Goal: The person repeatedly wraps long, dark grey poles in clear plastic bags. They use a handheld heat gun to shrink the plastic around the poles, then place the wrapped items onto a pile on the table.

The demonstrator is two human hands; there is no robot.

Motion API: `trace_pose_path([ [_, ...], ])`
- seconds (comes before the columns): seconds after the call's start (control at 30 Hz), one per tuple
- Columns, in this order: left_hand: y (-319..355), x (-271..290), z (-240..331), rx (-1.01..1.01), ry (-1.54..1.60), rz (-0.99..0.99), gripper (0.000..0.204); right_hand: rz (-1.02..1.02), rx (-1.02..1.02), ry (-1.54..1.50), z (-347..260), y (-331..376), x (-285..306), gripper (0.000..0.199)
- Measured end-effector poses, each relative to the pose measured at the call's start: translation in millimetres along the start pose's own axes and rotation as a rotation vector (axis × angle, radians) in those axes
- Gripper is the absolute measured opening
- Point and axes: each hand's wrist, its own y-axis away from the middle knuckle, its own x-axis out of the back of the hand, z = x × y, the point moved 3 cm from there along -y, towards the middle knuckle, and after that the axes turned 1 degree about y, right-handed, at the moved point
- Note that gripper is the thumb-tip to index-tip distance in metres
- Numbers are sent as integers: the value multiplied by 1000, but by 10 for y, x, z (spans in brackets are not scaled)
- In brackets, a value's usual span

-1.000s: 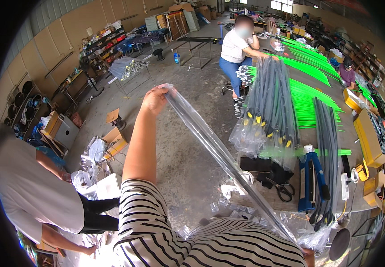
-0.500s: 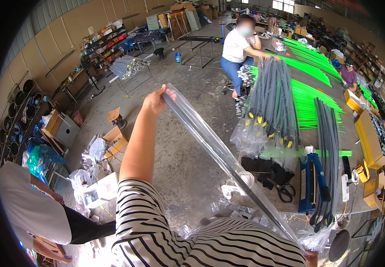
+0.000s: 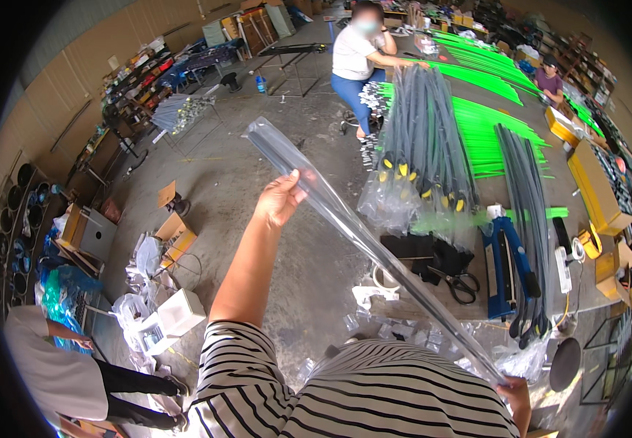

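A long clear plastic sleeve (image 3: 381,255) with something slim and dark grey inside stretches diagonally across my front. My left hand (image 3: 282,198) pinches it below its upper end, which sticks out past the fingers. At the lower right, my right hand (image 3: 514,394) closes round the other end, partly hidden by the sleeve. Beyond it, on the table, are black-handled scissors (image 3: 462,287) and a blue bag sealer (image 3: 504,266). Grey strips (image 3: 524,219) lie beside the sealer. Farther back is a heap of bagged grey strips with yellow tips (image 3: 429,146).
Bright green rods (image 3: 484,135) cover much of the table. A seated person (image 3: 352,55) reaches onto the bagged heap, and another person (image 3: 547,80) sits at the far right. Someone stands close at left (image 3: 49,358). Cartons (image 3: 177,241) and plastic scraps lie on the floor.
My left hand has moved down from the sleeve's upper end, leaving that end free above it. My right hand shows more at the lower right. The whole view has shifted slightly.
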Motion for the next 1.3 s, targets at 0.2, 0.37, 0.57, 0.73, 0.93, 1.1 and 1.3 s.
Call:
trace_pose_path([
  [0.2,175,-398,-721,97,98,-5,15,-61,59,87,-246,-163,-143,20],
  [0.37,271,-568,-1099,169,90,26,20,-9,115,23,-387,-182,-209,22],
  [0.57,359,-668,-1164,182,183,32,23,22,127,186,-381,-222,-161,28],
  [0.73,572,-925,-1205,204,214,14,27,-44,282,164,-1012,-319,-629,27],
  [0.93,929,-1377,-1400,194,171,-123,26,201,761,212,-1945,-592,-1452,25],
  [1.1,1128,-1520,-1445,150,169,-174,24,241,1027,185,-2349,-721,-1860,18],
  [1.3,1249,-1608,-1309,149,206,-110,17,294,1118,253,-2313,-732,-1935,7],
])
